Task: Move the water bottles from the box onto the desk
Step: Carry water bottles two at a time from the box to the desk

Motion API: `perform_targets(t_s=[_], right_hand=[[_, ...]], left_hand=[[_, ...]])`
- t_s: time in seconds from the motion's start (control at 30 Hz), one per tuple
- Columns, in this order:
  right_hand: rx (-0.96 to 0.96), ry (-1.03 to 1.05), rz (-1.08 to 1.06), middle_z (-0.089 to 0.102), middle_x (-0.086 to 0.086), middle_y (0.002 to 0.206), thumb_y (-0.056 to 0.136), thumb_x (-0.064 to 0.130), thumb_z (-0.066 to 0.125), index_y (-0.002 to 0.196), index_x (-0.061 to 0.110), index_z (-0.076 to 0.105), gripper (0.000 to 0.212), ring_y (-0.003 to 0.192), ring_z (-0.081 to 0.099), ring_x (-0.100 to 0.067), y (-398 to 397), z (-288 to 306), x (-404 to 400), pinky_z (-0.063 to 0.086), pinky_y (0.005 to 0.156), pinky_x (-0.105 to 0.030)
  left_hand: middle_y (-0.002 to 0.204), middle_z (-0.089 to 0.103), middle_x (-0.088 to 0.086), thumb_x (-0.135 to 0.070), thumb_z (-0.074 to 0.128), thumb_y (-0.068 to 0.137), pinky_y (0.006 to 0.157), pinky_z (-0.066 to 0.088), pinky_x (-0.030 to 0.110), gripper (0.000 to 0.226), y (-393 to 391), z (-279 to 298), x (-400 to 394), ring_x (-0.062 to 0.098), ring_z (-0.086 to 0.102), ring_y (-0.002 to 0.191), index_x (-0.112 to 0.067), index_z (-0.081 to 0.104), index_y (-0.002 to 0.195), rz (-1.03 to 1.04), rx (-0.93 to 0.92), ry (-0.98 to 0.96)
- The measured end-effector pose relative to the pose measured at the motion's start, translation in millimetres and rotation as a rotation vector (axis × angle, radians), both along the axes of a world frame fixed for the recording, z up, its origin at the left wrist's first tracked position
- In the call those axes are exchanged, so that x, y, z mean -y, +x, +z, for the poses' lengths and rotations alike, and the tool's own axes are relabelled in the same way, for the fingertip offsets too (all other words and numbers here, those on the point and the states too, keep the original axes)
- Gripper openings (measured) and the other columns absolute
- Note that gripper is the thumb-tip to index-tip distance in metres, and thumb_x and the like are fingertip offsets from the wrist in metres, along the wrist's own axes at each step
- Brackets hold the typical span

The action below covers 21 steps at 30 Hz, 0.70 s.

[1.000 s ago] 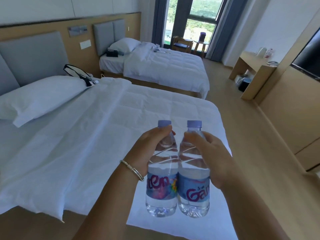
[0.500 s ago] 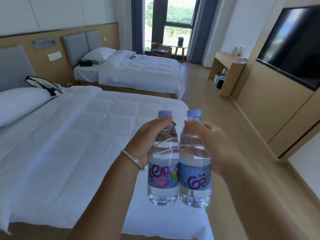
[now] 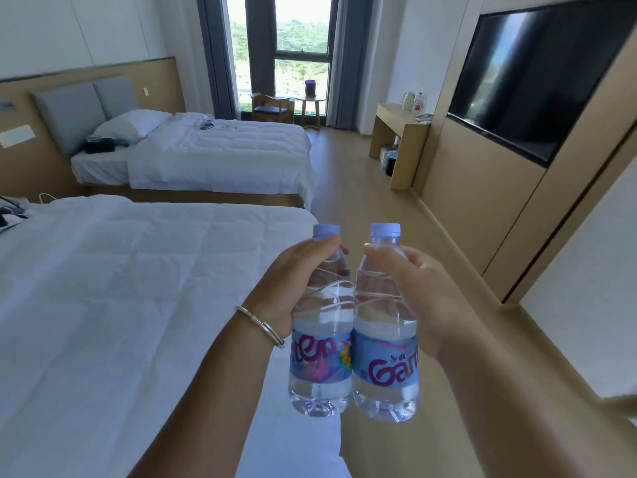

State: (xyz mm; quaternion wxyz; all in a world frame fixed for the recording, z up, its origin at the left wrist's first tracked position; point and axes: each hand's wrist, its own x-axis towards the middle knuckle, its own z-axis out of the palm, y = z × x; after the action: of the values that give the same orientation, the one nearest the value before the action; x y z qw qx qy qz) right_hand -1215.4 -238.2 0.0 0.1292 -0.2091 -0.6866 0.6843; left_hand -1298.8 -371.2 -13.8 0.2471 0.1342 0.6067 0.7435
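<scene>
Clear plastic, both of them, full of water and carried side by side at about 5 o'clock in the head view. The left hand (image 3: pixel 293 288) wraps the shoulder of the left bottle (image 3: pixel 322 326); the right hand (image 3: pixel 424 298) wraps the right bottle (image 3: pixel 384 326) the same way, thumbs up near the pale caps. The two bottles touch along their labels.

The desk (image 3: pixel 400 122) stands well apart, up at 1 o'clock against the wall, with a kettle (image 3: pixel 408 101) and another bottle (image 3: pixel 419 102) already on it. No box is in view.

The risk, I'd judge, is a smooth, heavy bottle sliding through a one-handed hold during the walk. At the desk, a careless set-down could knock the kettle or tip a bottle off the edge.
</scene>
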Motion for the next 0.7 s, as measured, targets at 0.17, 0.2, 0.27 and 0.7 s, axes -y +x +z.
perform_targets(t_s=[0.17,0.2,0.27,0.7], right_hand=[[-0.019,0.057,0.004,0.077,-0.005,0.082,0.087,0.035,0.069,0.094,0.011,0.069,0.025,0.082,0.075,-0.026,-20,6,-100,0.06,0.082,-0.044],[-0.024,0.072,0.006,0.077,-0.005,0.082,0.087,0.035,0.069,0.095,0.011,0.068,0.025,0.081,0.075,-0.024,-25,9,-120,0.059,0.084,-0.046],[-0.018,0.101,0.011,0.077,-0.005,0.084,0.088,0.035,0.068,0.095,0.011,0.068,0.025,0.081,0.075,-0.023,-35,17,-162,0.057,0.086,-0.049],[-0.069,0.047,-0.014,0.077,-0.009,0.086,0.088,0.036,0.068,0.098,0.009,0.068,0.028,0.085,0.074,-0.03,-77,31,-352,0.061,0.072,-0.035]], left_hand=[[0.09,0.068,0.015,-0.032,0.06,0.093,0.082,0.053,0.039,0.023,-26,-3,-103,0.027,0.065,0.085,-0.011,0.068,0.087,-0.024,0.014,0.049],[0.091,0.068,0.015,-0.032,0.06,0.093,0.084,0.052,0.041,0.023,-32,-2,-123,0.028,0.065,0.087,-0.012,0.069,0.086,-0.027,0.02,0.061],[0.093,0.069,0.015,-0.033,0.061,0.093,0.085,0.053,0.041,0.024,-43,2,-164,0.027,0.066,0.088,-0.011,0.07,0.091,-0.03,0.036,0.08],[0.09,0.069,0.013,-0.04,0.078,0.074,0.08,0.053,0.039,0.036,-95,20,-354,0.029,0.066,0.086,-0.012,0.071,0.094,-0.091,-0.016,0.095]])
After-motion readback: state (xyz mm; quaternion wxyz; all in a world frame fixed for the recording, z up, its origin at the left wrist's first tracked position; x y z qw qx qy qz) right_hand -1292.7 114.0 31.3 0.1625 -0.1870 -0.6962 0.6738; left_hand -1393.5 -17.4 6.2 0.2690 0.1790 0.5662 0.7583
